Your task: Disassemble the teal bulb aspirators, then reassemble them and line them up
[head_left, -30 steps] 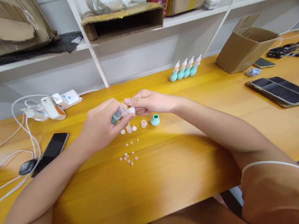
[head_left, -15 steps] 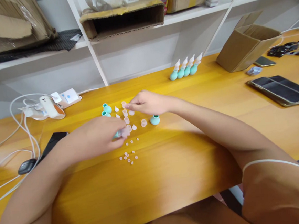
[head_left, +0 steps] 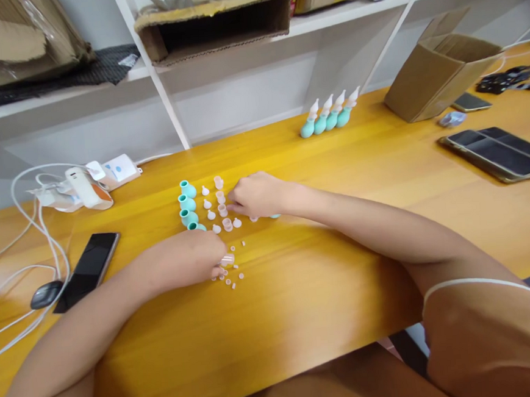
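Low over the desk, my left hand (head_left: 200, 255) is closed on a clear plastic tube (head_left: 228, 259) whose end pokes out past the fingers. Tiny pale rings (head_left: 228, 281) lie scattered just below it. My right hand (head_left: 261, 194) has its fingers curled together beside a column of pinkish clear collars (head_left: 220, 197); what they pinch, if anything, is hidden. Several open-necked teal bulbs (head_left: 187, 203) stand in a column at the left. Small white nozzles (head_left: 207, 204) lie between bulbs and collars. Another bulb (head_left: 274, 215) is mostly covered by my right hand.
Several assembled teal bulbs with white tips (head_left: 331, 118) stand at the back. Right of them are an open cardboard box (head_left: 439, 78) and dark phones (head_left: 495, 153). At left lie a black phone (head_left: 89, 267), a mouse (head_left: 47, 295), cables and a power strip (head_left: 118, 171).
My left hand has moved down toward the tiny rings, uncovering more bulbs and nozzles. My right hand has shifted slightly down along the collars and now covers most of the separate bulb.
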Demonstrator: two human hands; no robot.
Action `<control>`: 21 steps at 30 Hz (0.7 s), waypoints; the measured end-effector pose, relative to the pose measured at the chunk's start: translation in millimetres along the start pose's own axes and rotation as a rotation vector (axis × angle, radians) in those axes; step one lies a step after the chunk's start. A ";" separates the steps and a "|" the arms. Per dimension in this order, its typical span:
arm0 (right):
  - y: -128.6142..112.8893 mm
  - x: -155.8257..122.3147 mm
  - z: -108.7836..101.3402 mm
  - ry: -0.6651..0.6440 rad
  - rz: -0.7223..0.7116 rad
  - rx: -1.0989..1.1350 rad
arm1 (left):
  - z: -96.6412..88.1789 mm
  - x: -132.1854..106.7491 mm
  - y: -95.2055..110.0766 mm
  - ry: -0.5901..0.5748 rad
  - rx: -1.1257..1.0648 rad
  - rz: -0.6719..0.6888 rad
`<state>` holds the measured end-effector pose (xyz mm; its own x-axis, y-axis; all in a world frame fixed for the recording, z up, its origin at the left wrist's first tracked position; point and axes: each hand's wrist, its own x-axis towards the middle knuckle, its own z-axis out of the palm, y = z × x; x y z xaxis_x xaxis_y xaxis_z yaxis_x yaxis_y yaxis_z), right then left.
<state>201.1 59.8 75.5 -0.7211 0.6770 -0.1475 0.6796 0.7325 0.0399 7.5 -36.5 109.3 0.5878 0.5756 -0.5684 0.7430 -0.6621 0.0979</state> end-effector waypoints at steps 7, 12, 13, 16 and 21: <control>5.7 -6.1 -10.5 0.039 0.012 0.050 | 1.6 -18.1 -12.8 0.321 -0.093 0.044; 6.6 -23.5 -29.5 0.199 -0.040 0.320 | 10.5 -10.2 -21.2 0.748 -0.135 0.128; 4.1 -26.5 -31.0 0.222 -0.093 0.431 | 12.3 -6.4 -21.8 0.834 -0.143 0.169; -7.2 -32.4 -29.8 0.308 -0.297 0.745 | 14.2 2.0 -19.5 1.064 -0.158 0.186; -20.4 -32.3 -21.3 0.452 -0.358 1.006 | 3.6 -0.8 -9.6 1.184 -0.165 0.164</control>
<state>207.7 24.5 100.5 -0.7384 0.5551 0.3830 0.0809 0.6368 -0.7668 -1.3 -32.3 105.9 0.5440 0.6304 0.5538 0.6128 -0.7493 0.2510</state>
